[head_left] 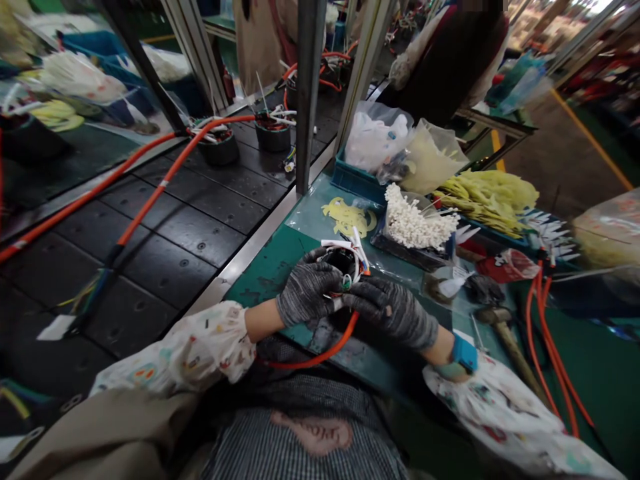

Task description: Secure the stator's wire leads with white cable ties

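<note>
A round, dark motor stator (339, 259) with white-sleeved wires around its rim sits over the green bench in front of me. My left hand (309, 291), in a grey knit glove, is closed around its left side. My right hand (393, 311), gloved alike, has its fingers bent together at the wires (346, 283) on the near right rim. Both hands' fingertips almost meet there and partly hide what they pinch. From under the right fingers an orange cable (345, 339) curves down and left toward my lap.
Yellow insulating pieces (349, 217), a bundle of white-tipped sticks (419, 220) and a blue bin (357, 181) with plastic bags lie beyond. A mallet (510, 343) and orange cables (555, 347) lie right. Left, a black conveyor (200, 233) carries more wired stators (220, 148); a metal post (306, 100) rises beside it.
</note>
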Demonstrator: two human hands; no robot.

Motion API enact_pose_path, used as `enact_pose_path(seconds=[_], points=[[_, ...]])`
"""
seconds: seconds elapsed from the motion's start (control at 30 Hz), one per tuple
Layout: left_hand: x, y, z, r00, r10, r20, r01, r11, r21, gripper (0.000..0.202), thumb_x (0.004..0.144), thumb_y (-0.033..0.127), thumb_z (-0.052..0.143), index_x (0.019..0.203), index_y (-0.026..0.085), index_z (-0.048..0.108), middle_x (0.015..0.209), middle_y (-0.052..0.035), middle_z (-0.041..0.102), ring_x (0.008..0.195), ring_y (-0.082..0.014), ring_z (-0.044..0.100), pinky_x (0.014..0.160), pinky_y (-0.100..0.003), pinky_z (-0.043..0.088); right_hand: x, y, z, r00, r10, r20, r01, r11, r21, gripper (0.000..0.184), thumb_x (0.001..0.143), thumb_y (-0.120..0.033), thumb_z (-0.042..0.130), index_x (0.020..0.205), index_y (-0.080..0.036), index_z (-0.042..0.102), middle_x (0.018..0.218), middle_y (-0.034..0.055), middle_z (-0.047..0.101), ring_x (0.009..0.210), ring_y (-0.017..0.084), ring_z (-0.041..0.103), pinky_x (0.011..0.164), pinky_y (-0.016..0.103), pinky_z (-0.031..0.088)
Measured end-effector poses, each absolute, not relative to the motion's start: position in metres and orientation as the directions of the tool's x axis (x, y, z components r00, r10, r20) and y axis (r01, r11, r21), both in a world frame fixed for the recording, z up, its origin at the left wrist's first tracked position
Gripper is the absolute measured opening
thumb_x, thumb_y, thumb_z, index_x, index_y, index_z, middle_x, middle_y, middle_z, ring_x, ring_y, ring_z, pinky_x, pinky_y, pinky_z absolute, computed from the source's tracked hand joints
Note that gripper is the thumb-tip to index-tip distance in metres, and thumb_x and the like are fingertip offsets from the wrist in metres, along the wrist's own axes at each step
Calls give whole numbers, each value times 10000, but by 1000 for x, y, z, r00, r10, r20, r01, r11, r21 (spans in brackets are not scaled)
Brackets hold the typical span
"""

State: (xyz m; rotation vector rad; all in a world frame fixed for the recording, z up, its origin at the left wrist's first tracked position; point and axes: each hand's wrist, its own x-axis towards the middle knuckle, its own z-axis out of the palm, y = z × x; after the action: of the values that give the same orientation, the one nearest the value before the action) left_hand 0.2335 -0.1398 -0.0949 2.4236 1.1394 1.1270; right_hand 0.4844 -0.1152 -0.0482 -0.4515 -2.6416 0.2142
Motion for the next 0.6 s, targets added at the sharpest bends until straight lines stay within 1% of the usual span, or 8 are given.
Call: enact_pose_path(seconds=[0.07,0.13,0.2,0.27,0.33,0.4,0.47,0.6], points=[[234,-140,-94,396,735,551,566,-668,484,123,909,350,852,949,264,774,984,2,868,1077,-232,843,1331,-500,486,486,-117,-51,-835,220,505,214,974,-70,268,1099,-143,630,1262,-262,806,1155,103,859,990,255,781,815,405,681],[234,-139,-93,380,703,601,545,-696,468,86,942,334,812,944,258,773,978,5,865,1049,-213,845,1336,-489,485,488,-126,-53,-824,169,541,186,982,-23,241,1081,-136,654,1202,-271,812,1150,88,864,961,244,774,790,387,665],[234,-140,-92,357,667,654,518,-724,455,90,985,335,771,949,253,774,974,10,863,1041,-196,845,1349,-479,476,486,-138,-54,-832,254,493,193,966,-173,150,1073,-215,700,1103,-300,820,1131,55,869,939,238,779,790,383,658],[234,-139,-92,351,638,686,509,-745,432,127,1011,371,755,987,251,789,992,2,868,1049,-198,846,1344,-478,487,477,-147,-54,-813,427,397,266,877,-400,102,1067,-313,726,1019,-309,816,1055,36,859,911,241,779,807,390,660],[234,-139,-92,368,634,680,531,-744,406,180,1003,415,764,1044,245,808,1039,-22,876,1082,-224,843,1326,-502,511,459,-144,-53,-736,598,318,379,753,-538,136,1076,-340,692,1015,-301,807,1027,46,835,941,257,774,870,412,662],[234,-138,-92,382,656,651,563,-724,399,196,984,417,775,1078,253,827,1090,-40,879,1168,-263,828,1316,-548,516,437,-126,-52,-635,702,322,461,679,-572,183,1090,-303,616,1072,-285,798,1093,81,817,1027,284,762,967,460,650],[234,-136,-92,399,689,605,577,-702,419,166,973,413,794,1058,279,841,1086,-25,882,1199,-274,820,1322,-578,500,421,-101,-49,-471,801,371,508,590,-628,184,1068,-284,596,1015,-267,772,1056,105,795,979,292,744,979,489,642],[220,-133,-90,543,654,526,528,-754,392,142,995,409,818,1084,300,839,1112,15,881,1209,-248,810,1386,-576,409,429,-78,-43,-210,867,451,523,490,-697,229,1123,-346,491,1133,-244,696,1133,126,771,1091,285,730,1121,520,602]])
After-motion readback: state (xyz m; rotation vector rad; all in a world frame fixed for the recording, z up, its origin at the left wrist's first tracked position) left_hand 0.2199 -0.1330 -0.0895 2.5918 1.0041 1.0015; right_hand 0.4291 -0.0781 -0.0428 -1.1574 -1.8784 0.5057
